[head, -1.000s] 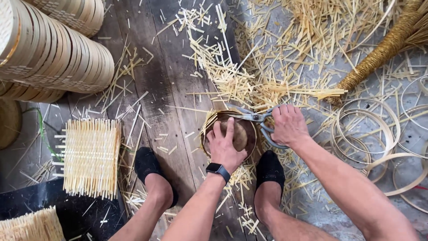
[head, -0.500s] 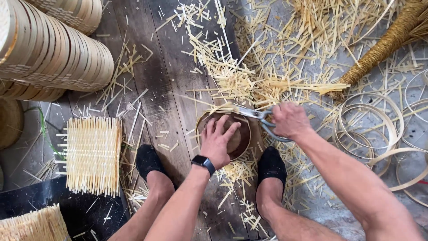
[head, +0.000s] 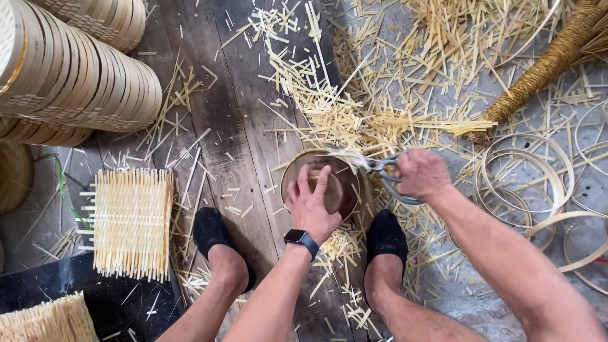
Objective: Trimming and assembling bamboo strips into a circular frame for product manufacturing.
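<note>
Bamboo offcuts litter the dark floorboards (head: 234, 126), thickest toward the far right corner. Near the middle of the boards, between the person's two black-socked feet, sits a round tray (head: 345, 183) with a thin bent rim and a woven base. The left hand (head: 311, 201) lies flat on it, fingers spread wide, pressing it down onto the floor. The right hand (head: 421, 174) is closed around the handles of a pair of scissors (head: 380, 168), whose blades meet the tray's far rim where loose strip ends stick out.

The tray looks light and springy rather than stiff; the rim would likely flex or crack if squeezed hard, so a flat palm on the base, or a grip across the rim with both hands, seems the safest hold. The cut strip ends are probably sharp.

A woven mat (head: 132, 221) lies toward the left edge, a row of finished trays (head: 76, 76) fills the far left corner, and loose hoops (head: 538, 183) and a broom (head: 551, 63) lie at the right.
</note>
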